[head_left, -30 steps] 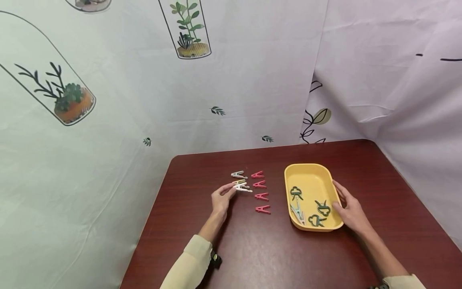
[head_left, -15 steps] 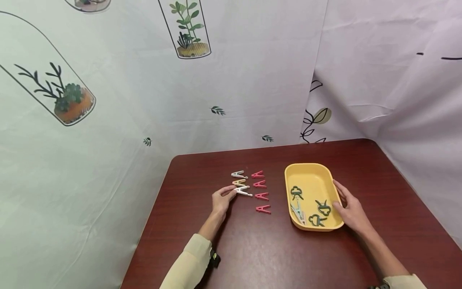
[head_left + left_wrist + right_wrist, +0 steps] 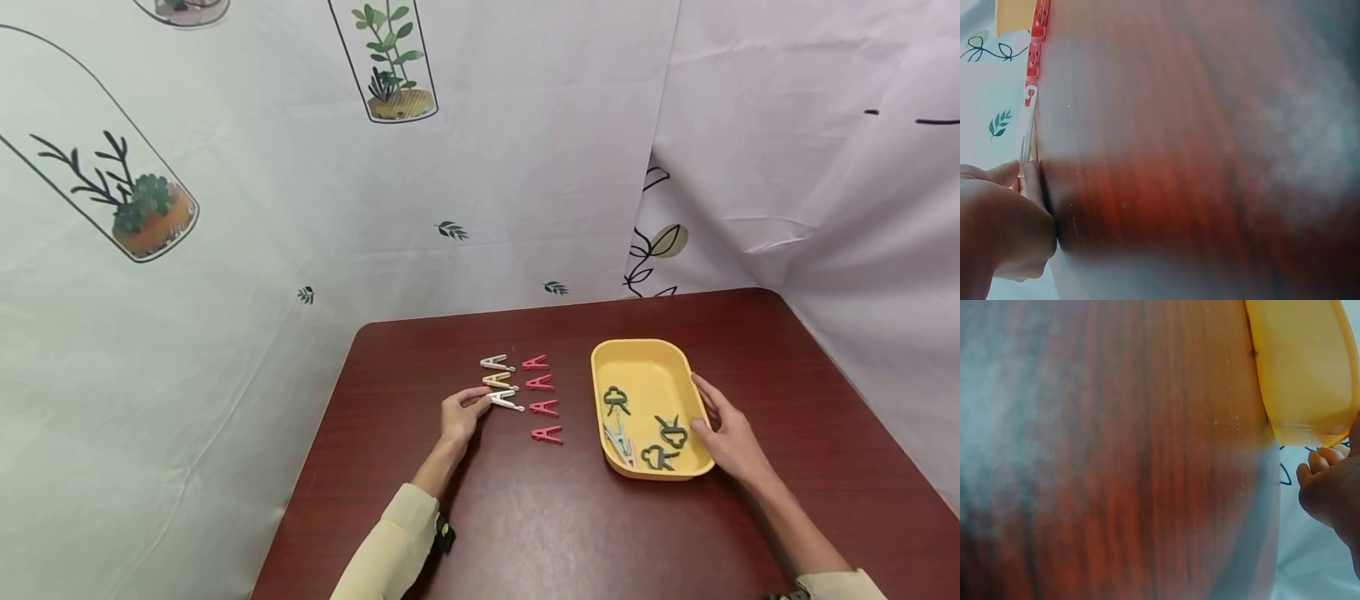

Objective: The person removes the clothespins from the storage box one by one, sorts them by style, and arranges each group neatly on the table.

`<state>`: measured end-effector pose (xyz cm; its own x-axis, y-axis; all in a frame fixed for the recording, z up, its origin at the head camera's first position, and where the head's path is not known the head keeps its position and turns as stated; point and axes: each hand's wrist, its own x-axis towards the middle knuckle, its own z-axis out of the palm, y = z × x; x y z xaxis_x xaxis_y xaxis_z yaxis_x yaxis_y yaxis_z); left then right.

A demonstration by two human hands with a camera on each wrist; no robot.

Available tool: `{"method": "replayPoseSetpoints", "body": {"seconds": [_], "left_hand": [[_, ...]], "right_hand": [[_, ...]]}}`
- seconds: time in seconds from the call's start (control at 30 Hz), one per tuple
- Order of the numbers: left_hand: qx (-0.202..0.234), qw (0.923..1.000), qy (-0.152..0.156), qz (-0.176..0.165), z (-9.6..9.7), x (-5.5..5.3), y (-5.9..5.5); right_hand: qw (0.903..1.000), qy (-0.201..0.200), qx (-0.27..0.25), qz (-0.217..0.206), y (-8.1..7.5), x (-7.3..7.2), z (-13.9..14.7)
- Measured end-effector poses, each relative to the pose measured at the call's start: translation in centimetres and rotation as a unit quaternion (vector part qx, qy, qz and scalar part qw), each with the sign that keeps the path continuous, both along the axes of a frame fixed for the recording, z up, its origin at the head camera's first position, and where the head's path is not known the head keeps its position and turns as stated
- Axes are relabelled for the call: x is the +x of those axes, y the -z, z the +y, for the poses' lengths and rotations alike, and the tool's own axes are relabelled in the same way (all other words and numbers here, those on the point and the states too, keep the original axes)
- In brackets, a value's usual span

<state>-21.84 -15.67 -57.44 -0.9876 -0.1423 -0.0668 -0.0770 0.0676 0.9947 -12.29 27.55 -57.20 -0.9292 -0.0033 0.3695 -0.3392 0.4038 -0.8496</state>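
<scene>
In the head view my left hand (image 3: 459, 414) pinches the rear end of a white clothespin (image 3: 506, 400) between thumb and fingers, low over the table. Just beyond it lie a yellow clothespin (image 3: 492, 381) and a pale one (image 3: 491, 362), forming a column. A column of several red clothespins (image 3: 542, 407) runs along its right. My right hand (image 3: 729, 437) grips the right rim of a yellow plastic tray (image 3: 648, 371), thumb over the edge. Inside the tray are dark green clips (image 3: 673, 433) and pale clothespins (image 3: 618, 440). The left wrist view shows the white clothespin (image 3: 1027, 128) at the fingertips.
The dark red-brown wooden table (image 3: 555, 517) has its far edge against a white cloth backdrop (image 3: 525, 167) printed with plants. Another fold of cloth hangs along the table's right side.
My left hand has brought the white clothespin slightly nearer to me, from overlapping the yellow one to lying just in front of it. The right hand and the tray have stayed put.
</scene>
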Motion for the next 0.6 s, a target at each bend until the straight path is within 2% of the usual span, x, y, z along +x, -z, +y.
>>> {"method": "replayPoseSetpoints", "body": {"seconds": [0.17,0.23,0.4,0.6], "left_hand": [[-0.106,0.9940,-0.026,0.007,-0.12,-0.08,-0.09],[-0.129,0.9910,-0.033,0.010,-0.17,-0.08,-0.14],[-0.155,0.9869,-0.040,0.019,-0.25,-0.05,-0.23],[-0.180,0.9826,-0.032,0.032,-0.23,-0.03,-0.45]], "right_hand": [[1.0000,-0.001,-0.001,0.000,-0.04,0.02,-0.02],[1.0000,-0.001,-0.001,-0.001,-0.01,0.04,-0.01],[1.0000,0.002,0.003,-0.004,0.03,0.09,0.02],[1.0000,0.000,0.001,-0.004,-0.01,0.06,0.01]]}}
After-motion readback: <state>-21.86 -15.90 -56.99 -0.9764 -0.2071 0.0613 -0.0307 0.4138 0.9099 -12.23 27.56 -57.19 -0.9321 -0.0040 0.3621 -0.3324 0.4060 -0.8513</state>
